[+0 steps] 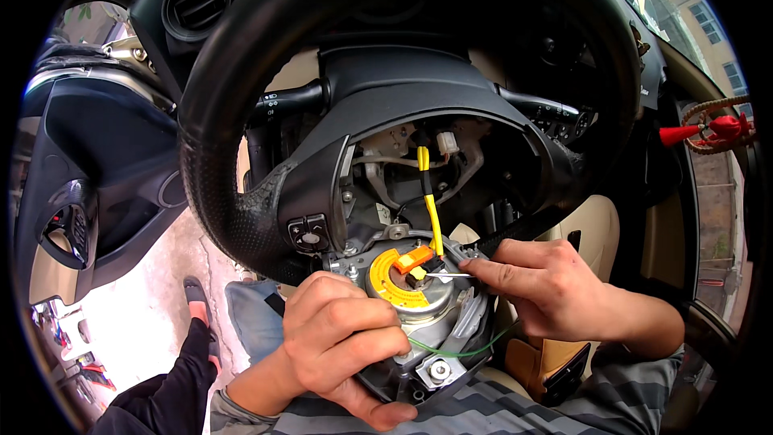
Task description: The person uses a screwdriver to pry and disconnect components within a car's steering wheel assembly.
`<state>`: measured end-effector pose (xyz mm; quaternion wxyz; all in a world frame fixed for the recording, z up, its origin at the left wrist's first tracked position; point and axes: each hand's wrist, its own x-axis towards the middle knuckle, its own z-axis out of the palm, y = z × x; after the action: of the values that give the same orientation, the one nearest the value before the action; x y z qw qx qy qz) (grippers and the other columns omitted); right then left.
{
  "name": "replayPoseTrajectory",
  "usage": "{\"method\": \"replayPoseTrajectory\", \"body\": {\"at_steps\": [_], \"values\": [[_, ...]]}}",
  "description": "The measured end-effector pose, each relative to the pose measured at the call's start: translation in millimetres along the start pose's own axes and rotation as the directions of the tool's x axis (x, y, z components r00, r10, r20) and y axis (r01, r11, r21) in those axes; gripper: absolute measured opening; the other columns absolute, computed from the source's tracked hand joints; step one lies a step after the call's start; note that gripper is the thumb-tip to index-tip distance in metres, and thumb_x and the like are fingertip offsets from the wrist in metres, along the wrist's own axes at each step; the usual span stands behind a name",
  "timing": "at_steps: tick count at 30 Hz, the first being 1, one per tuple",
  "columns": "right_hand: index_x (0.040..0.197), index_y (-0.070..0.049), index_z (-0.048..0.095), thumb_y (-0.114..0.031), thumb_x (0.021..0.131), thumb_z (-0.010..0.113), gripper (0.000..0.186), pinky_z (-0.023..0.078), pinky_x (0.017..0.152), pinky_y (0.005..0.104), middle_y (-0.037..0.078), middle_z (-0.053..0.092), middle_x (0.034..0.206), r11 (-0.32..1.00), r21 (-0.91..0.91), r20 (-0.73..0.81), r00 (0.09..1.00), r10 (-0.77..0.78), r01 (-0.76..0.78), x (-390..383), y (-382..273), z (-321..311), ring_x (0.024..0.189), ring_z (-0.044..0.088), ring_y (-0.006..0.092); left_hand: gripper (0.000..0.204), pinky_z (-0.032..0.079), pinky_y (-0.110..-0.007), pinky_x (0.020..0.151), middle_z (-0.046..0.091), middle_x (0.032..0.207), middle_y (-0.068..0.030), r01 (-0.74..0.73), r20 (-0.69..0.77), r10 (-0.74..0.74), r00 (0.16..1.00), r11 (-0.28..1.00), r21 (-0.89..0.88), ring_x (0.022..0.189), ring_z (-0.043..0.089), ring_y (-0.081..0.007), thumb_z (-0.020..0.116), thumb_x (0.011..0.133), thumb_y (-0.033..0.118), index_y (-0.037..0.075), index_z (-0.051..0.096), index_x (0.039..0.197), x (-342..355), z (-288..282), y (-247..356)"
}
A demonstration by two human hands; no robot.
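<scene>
An airbag module (441,311), its metal back turned up, rests low in front of the steering wheel (211,113). My left hand (338,338) is closed around its left and near side. On its round centre are a yellow label (382,278), an orange plug (414,258) and a small yellow connector (418,274). A yellow-sleeved cable (434,221) runs from the wheel's open hub to the plugs. My right hand (547,282) grips a thin screwdriver (448,275), its shaft reaching to the small yellow connector; the handle is mostly hidden. A green wire (463,352) crosses the module.
Stalks (294,101) stick out behind the wheel. The door (105,185) stands open at the left, where another person's dark-trousered leg (181,383) shows above the ground. A beige seat (592,229) is at the right. A red tasselled ornament (717,129) hangs at far right.
</scene>
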<state>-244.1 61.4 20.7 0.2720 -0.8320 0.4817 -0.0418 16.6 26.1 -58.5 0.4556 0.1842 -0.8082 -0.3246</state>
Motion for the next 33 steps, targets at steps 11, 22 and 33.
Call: {"method": "replayPoseTrajectory", "body": {"at_steps": [11,22,33], "values": [[0.105,-0.002,0.063,0.004,0.076,0.064,0.030,0.049,0.054,0.0364,0.009,0.057,0.075,0.976,0.216,-0.128,0.990,0.058,-0.029,1,7,7,0.062,0.060,0.0277,0.066,0.042,-0.035,0.066,0.058,0.087,-0.0050,-0.012,-0.008,0.012,1.000,1.000,0.000,0.074,0.053,-0.0222,0.071,0.062,0.072,0.010,0.066,0.083,2,2,0],[0.103,-0.008,0.064,-0.009,0.059,0.069,0.045,0.048,0.061,0.0327,0.003,0.055,0.080,0.924,-0.381,-0.005,0.999,-0.034,0.030,23,-2,-19,0.075,0.059,0.0197,0.054,0.045,-0.034,0.064,0.060,0.085,-0.0030,-0.001,-0.045,0.000,0.999,1.000,-0.019,0.072,0.058,-0.0221,0.070,0.069,0.063,0.011,0.067,0.084,3,3,-2],[0.103,-0.005,0.067,-0.004,0.063,0.067,0.040,0.049,0.060,0.0354,0.004,0.057,0.082,0.955,-0.269,0.028,0.992,-0.124,0.127,35,12,-22,0.076,0.061,0.0234,0.051,0.044,-0.031,0.057,0.059,0.084,-0.0035,-0.023,-0.056,0.020,0.998,0.998,-0.055,0.064,0.057,-0.0209,0.072,0.069,0.057,0.009,0.066,0.084,4,5,-3]]}}
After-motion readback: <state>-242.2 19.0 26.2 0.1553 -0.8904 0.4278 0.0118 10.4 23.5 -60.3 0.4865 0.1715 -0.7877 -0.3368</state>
